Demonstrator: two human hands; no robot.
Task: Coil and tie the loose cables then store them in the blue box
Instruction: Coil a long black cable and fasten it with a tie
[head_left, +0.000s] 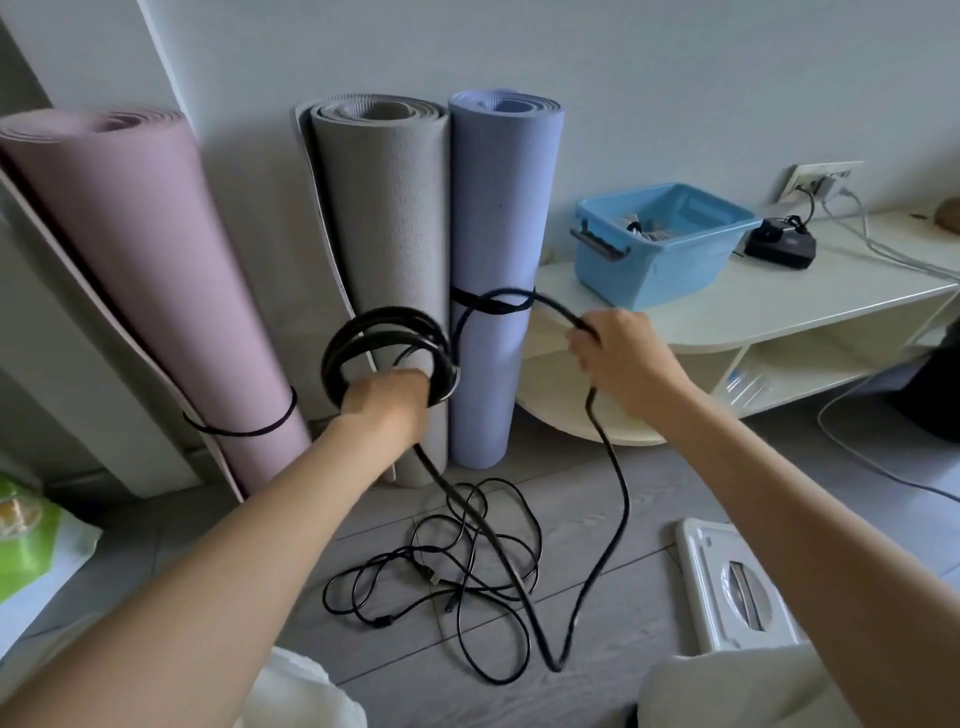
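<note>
The left hand (387, 400) is curled round a coil of thick black cable (384, 353), gripping the loops at their lower edge so the ring stands up in front of the rolled mats. The right hand (618, 353) is closed on the same cable further along, pinching the strand where it arcs over from the coil. From the right hand the cable drops in a long loop to the floor (597, 493), bends near the person's knees and climbs back to the left hand.

On the floor between the arms lies a loose tangle of thinner black cables (441, 566), with what looks like a small plug among them, though it is too small to be sure. The blue box (660, 244) stands on the white worktop (779, 306) to the far right, well apart from both hands; some pale items lie inside it.

Three rolled mats lean upright against the far wall: a pink mat (140, 270) on the left, a grey mat (389, 234) in the middle and a lilac mat (504, 218) just beside it, the pink and lilac ones each bound by a dark strap. A black device (779, 244) sits on the worktop right of the box, wired to a wall socket (821, 179). A white stool (737, 587) stands on the floor at near right.
</note>
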